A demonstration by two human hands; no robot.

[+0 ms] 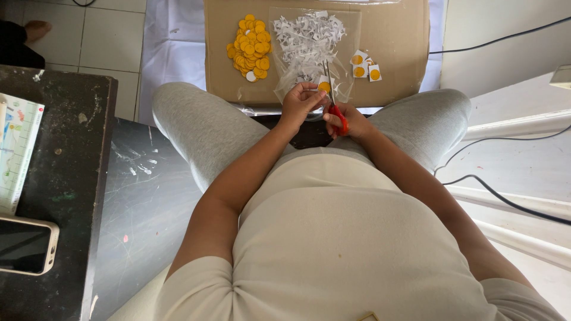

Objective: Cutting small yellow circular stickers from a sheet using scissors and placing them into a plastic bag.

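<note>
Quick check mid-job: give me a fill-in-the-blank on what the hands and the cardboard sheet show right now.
1. The right hand holds scissors with ____ handles.
2. The left hand pinches a small paper piece bearing a ____ circle.
3. The pile of cut yellow discs lies on the cardboard sheet to the ____ of the white paper scraps.
4. On the dark table lies a phone, screen ____.

Missing words: red; yellow; left; up

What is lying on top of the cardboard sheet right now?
On the cardboard sheet: yellow discs, white scraps on clear plastic, three uncut squares. Whatever lies beneath the plastic is hidden.
</note>
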